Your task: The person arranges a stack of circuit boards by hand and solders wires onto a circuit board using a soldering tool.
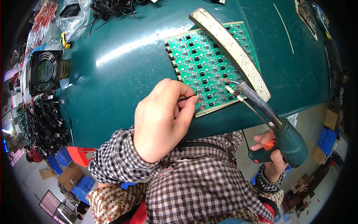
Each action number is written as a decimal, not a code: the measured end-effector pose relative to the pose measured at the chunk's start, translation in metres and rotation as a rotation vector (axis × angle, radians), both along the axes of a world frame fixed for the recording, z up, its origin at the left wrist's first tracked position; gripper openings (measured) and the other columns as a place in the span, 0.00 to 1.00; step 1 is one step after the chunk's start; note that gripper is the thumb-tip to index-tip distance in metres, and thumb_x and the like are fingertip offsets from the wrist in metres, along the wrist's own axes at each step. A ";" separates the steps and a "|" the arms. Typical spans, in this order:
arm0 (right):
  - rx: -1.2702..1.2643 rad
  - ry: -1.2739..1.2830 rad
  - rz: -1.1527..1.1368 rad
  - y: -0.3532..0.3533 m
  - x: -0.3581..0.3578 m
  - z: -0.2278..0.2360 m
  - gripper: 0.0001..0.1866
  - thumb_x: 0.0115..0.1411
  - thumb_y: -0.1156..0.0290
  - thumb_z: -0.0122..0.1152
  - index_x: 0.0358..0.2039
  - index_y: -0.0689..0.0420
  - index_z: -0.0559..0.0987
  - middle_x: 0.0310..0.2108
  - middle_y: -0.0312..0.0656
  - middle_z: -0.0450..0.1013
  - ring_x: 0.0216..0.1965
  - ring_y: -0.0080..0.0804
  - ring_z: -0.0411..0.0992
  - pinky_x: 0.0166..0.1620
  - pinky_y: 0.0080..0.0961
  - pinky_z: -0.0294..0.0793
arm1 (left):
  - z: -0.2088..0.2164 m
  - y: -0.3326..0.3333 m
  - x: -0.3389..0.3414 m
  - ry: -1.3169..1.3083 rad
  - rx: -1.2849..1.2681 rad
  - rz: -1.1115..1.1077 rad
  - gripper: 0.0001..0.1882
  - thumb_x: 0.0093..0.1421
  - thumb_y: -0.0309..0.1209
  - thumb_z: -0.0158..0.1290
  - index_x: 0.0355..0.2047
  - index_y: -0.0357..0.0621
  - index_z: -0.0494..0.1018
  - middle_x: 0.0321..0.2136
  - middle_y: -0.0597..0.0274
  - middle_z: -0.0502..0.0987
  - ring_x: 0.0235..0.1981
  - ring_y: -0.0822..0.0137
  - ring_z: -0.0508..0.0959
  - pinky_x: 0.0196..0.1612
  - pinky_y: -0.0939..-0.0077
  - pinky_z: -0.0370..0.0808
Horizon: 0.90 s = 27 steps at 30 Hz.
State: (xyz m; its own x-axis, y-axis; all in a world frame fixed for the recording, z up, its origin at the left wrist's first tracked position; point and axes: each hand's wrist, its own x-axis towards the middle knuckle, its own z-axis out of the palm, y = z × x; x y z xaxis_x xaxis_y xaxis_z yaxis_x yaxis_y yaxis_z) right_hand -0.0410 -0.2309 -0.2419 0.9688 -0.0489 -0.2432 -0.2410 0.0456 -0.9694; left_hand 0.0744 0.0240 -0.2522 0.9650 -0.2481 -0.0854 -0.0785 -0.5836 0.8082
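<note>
A green panel of circuit boards point(192, 61) with rows of black parts lies on the table in front of me. My left hand point(158, 119) pinches a thin black cable point(185, 98) at the panel's near left edge, its reddish wire ends close to the board. Wrapped around the handle of a dark green soldering gun point(292, 145) with an orange trigger is my right hand point(276, 166). The gun's metal tip hovers over or touches the panel's near part; I cannot tell which. Across the panel's right side rests a worn, pale bar point(235, 52).
The green-topped table point(119, 89) has a black fan point(46, 72) at its left edge. Black cables in a bundle point(44, 127) hang near it, with more cables point(112, 9) at the back. A yellow-handled tool point(66, 40) and a thin white strip point(284, 28) lie farther off.
</note>
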 end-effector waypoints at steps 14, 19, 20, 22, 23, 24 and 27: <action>0.014 0.058 -0.034 0.003 -0.002 0.003 0.36 0.58 0.53 0.58 0.56 0.70 0.62 0.34 0.48 0.72 0.35 0.40 0.76 0.41 0.35 0.79 | -0.007 -0.002 -0.004 0.061 -0.095 0.063 0.06 0.53 0.21 0.57 0.27 0.39 0.70 0.24 0.62 0.73 0.19 0.76 0.75 0.22 0.84 0.69; 0.009 0.033 -0.018 0.002 -0.001 0.000 0.36 0.58 0.53 0.58 0.56 0.70 0.63 0.35 0.48 0.72 0.35 0.41 0.76 0.42 0.35 0.79 | -0.005 0.001 0.003 -0.033 0.013 -0.007 0.08 0.51 0.22 0.59 0.27 0.40 0.70 0.24 0.62 0.72 0.20 0.71 0.76 0.21 0.79 0.70; 0.007 0.020 -0.010 0.002 -0.001 -0.001 0.35 0.58 0.53 0.58 0.56 0.69 0.63 0.35 0.48 0.72 0.35 0.41 0.76 0.41 0.35 0.79 | -0.005 0.001 0.004 -0.076 0.027 -0.032 0.08 0.51 0.22 0.59 0.28 0.41 0.70 0.24 0.61 0.71 0.20 0.68 0.76 0.21 0.76 0.70; 0.009 0.023 -0.020 0.003 -0.002 -0.001 0.35 0.58 0.53 0.58 0.56 0.69 0.63 0.35 0.48 0.72 0.36 0.41 0.76 0.41 0.35 0.79 | -0.005 0.002 0.004 -0.120 0.041 -0.057 0.08 0.51 0.22 0.58 0.28 0.42 0.70 0.23 0.60 0.71 0.20 0.65 0.76 0.22 0.73 0.71; 0.012 0.027 -0.030 0.004 -0.003 0.000 0.35 0.58 0.53 0.58 0.56 0.69 0.63 0.35 0.48 0.72 0.36 0.41 0.76 0.41 0.36 0.79 | -0.006 0.002 0.003 -0.165 0.062 -0.078 0.07 0.50 0.21 0.58 0.28 0.39 0.71 0.23 0.61 0.70 0.18 0.70 0.72 0.21 0.78 0.69; 0.012 0.025 -0.030 0.004 -0.004 0.000 0.35 0.58 0.53 0.58 0.56 0.69 0.63 0.35 0.48 0.72 0.36 0.41 0.76 0.41 0.36 0.79 | -0.006 0.003 0.002 -0.211 0.082 -0.098 0.06 0.50 0.19 0.58 0.28 0.37 0.71 0.22 0.62 0.70 0.17 0.75 0.69 0.20 0.83 0.67; 0.005 0.044 -0.030 0.004 -0.003 0.001 0.35 0.58 0.53 0.58 0.56 0.69 0.63 0.35 0.48 0.72 0.37 0.42 0.76 0.41 0.36 0.80 | -0.004 0.000 0.003 -0.203 0.105 -0.102 0.06 0.50 0.18 0.58 0.27 0.37 0.71 0.22 0.62 0.70 0.18 0.74 0.70 0.20 0.82 0.68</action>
State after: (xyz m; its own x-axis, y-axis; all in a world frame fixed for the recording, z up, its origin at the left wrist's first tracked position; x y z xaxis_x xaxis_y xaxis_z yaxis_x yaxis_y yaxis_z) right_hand -0.0442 -0.2268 -0.2414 0.9551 -0.0770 -0.2862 -0.2822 0.0582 -0.9576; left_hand 0.0772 0.0241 -0.2559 0.9354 -0.3450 0.0771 -0.2957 -0.6440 0.7056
